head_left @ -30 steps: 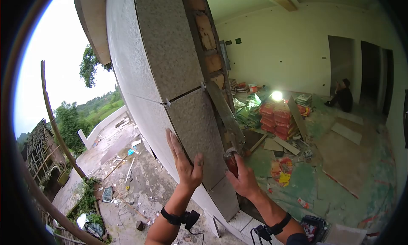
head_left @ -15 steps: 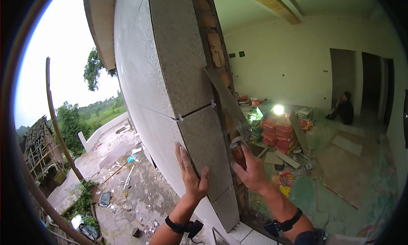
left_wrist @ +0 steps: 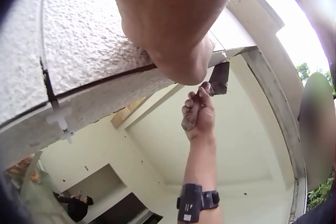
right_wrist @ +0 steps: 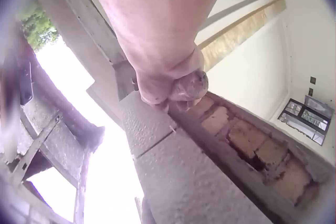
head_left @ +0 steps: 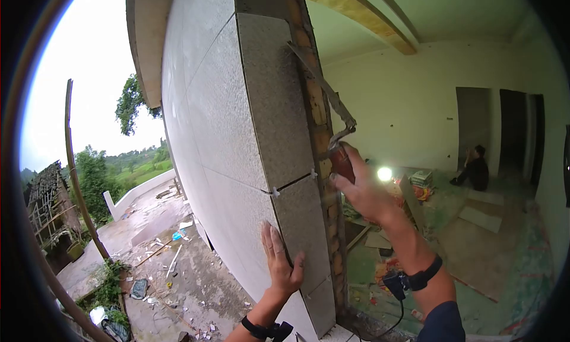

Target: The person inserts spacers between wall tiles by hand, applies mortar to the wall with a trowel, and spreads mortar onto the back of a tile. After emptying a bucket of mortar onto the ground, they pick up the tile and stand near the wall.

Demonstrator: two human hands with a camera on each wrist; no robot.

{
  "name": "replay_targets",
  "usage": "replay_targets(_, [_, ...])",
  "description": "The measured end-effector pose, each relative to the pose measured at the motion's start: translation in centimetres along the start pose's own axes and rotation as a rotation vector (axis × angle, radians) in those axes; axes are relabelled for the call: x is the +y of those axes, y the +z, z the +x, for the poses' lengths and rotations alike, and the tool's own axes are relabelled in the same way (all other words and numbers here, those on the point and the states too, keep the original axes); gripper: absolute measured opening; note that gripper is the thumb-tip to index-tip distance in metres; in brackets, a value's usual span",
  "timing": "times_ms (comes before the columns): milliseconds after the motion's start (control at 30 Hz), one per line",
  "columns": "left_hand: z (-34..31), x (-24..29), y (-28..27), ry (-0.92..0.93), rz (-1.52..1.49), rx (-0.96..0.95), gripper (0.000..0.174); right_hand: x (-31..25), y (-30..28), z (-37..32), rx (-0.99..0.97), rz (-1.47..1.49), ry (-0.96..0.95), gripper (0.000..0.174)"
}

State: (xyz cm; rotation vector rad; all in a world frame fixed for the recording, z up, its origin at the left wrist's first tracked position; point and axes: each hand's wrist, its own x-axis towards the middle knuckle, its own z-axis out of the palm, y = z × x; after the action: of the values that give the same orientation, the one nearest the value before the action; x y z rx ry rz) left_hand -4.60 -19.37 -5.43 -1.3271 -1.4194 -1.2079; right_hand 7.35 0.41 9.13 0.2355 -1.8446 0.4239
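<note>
With straight fingers, my left hand (head_left: 282, 262) rests at the corner of the tiled column, its palm beside the narrow face tile (head_left: 300, 235). My right hand (head_left: 365, 191) grips the dark red handle of a trowel (head_left: 341, 164). The mortar-smeared trowel blade (head_left: 326, 93) slants up from the hand, its tip overlapping the edge of the upper tile (head_left: 273, 87) in the head view. In the left wrist view the trowel blade (left_wrist: 220, 79) shows flat and dark above the fist. White tile spacers (head_left: 274, 192) sit in the joint between the two tiles.
Bare brick and mortar (head_left: 317, 105) run along the column's inner edge. Inside, a person (head_left: 474, 167) sits by a doorway, and a bright lamp (head_left: 384, 174) shines near stacked bags. Outside, debris lies on the concrete ground (head_left: 202, 288), and a wooden pole (head_left: 74, 164) leans at left.
My right hand has raised the trowel along the column's edge, its blade turning more edge-on to the head view. The left hand stays at the tile corner while the head view tilts upward.
</note>
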Motion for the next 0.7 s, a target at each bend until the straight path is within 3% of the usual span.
replay_targets(100, [0.0, -0.1, 0.0, 0.007, -0.007, 0.006, 0.085, -1.1, -2.2, 3.2, -0.127, -0.024, 0.223, 0.063])
replay_targets(233, [-0.1, 0.0, 0.0, -0.007, -0.017, -0.004, 0.085, -2.5, -4.6, 7.0, -0.096, 0.018, 0.134, 0.059])
replay_targets(300, [0.0, 0.0, -0.1, -0.009, -0.019, -0.003, 0.085, -3.5, -5.6, 8.1, -0.103, 0.046, 0.176, 0.057])
replay_targets(367, [0.0, 0.1, -0.1, -0.010, -0.005, -0.011, 0.084, -4.4, -6.8, 8.6, -0.186, 0.082, 0.352, 0.056])
replay_targets(433, [-0.3, -0.3, 0.0, -0.009, 0.015, -0.029, 0.085, -1.0, -6.3, 8.0, -0.025, 0.043, 0.021, 0.057])
replay_targets(500, [-0.2, -0.3, -0.4, -0.010, 0.045, -0.038, 0.086, -3.4, -7.5, 6.4, -0.107, 0.119, 0.234, 0.058])
replay_targets(600, [0.2, 0.3, -1.5, -0.049, -0.029, -0.045, 0.085, -3.0, -7.7, 2.4, -0.031, 0.053, 0.062, 0.055])
replay_targets(633, [0.8, 0.5, -2.8, -0.034, -0.068, -0.037, 0.083, -6.1, -8.5, 0.5, -0.101, 0.293, 0.414, 0.053])
replay_targets(700, [3.1, 1.0, -5.1, 0.004, -0.105, 0.037, 0.072, -6.1, -8.9, -3.4, -0.104, 0.252, 0.467, 0.051])
